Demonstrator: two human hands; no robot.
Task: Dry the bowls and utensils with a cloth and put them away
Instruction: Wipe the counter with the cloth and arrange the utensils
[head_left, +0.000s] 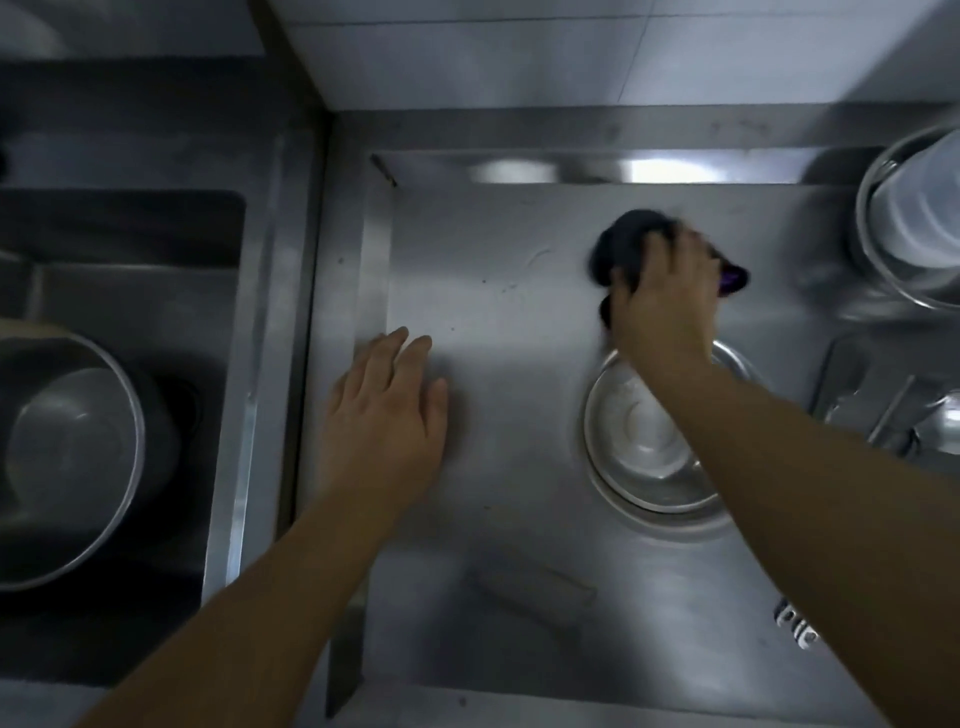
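On the steel counter (493, 291), right hand (667, 306) half-hides blurred dark cloth (626, 244).

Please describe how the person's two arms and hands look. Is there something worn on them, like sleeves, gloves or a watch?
Both forearms are bare as far as the picture shows; no sleeves come into view. The left hand and the right hand wear no gloves, and I see no watch, bracelet or ring. The right hand is blurred, so small details there could be missed.
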